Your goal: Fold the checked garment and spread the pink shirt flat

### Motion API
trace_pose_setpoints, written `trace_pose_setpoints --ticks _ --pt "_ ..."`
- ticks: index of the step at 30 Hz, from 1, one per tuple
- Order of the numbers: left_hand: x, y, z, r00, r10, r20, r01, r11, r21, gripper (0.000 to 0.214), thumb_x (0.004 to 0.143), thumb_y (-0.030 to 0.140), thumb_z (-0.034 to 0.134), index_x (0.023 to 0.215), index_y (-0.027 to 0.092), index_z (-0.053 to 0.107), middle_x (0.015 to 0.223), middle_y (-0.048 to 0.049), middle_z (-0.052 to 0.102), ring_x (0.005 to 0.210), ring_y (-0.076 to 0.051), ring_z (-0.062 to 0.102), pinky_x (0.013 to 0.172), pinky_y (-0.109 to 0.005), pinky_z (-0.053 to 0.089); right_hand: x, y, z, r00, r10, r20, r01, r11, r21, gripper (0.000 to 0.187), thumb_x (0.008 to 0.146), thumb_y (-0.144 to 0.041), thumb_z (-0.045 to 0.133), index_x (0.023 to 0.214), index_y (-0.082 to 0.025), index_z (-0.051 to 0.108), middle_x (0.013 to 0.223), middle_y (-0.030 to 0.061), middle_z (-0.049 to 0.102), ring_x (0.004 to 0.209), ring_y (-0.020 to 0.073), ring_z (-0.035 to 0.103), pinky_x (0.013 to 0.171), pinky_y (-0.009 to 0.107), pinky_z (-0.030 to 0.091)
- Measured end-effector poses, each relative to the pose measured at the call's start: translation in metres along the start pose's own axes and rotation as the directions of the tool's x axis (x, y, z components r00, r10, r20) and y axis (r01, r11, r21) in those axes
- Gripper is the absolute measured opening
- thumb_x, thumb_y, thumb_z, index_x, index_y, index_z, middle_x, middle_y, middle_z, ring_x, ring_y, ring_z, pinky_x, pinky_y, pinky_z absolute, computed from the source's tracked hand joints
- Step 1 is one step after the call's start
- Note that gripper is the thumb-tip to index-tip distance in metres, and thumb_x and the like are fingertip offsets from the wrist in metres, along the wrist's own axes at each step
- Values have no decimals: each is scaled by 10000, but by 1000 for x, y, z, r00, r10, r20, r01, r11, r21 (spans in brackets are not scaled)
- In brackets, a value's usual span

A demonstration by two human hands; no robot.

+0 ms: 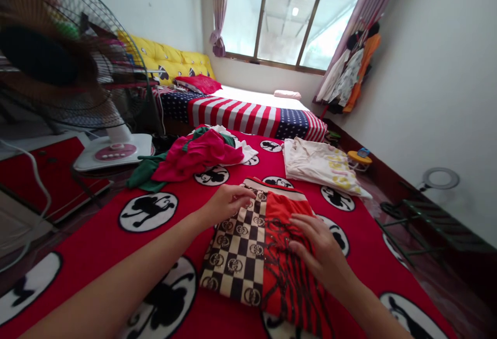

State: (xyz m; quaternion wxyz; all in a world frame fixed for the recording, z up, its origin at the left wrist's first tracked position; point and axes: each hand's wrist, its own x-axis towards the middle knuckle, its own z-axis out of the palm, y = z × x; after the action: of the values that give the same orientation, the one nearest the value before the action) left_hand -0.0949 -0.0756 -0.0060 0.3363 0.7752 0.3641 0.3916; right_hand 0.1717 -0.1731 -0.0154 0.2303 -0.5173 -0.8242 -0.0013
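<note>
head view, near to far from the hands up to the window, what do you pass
checkered and red garment → crumpled pink and green clothes → stars-and-stripes bedspread → window

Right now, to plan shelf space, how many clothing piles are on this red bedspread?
3: a crumpled pink, green and white heap at the far side, a flat cream shirt to its right, and a checked and red garment under the left hand and right hand. More clothes may be hidden within the heap.
</note>
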Motion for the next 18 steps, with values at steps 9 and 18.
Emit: trace_pose_setpoints --ticks 9,18 --pt "-86 50 -34 889 -8 457 -142 946 292 530 620 423 803 1116 302 658 1074 -33 628 924 -209 594 811 -285 476 -69 -29 11 908 -417 -27 391 870 -300 574 791 -553 607 1205 -154 604 1047 136 701 899 247 679 698 294 572" --pt "-127 23 5 940 75 333 -245 827 506 372 846 124 437 1166 239 586 1090 -82 632 975 -227 571 865 -357 469 -59 -22 4 950 -313 7 313 946 -84 355 804 -76 414 1064 -200 621 984 70 708 869 187 669 732 257 545"
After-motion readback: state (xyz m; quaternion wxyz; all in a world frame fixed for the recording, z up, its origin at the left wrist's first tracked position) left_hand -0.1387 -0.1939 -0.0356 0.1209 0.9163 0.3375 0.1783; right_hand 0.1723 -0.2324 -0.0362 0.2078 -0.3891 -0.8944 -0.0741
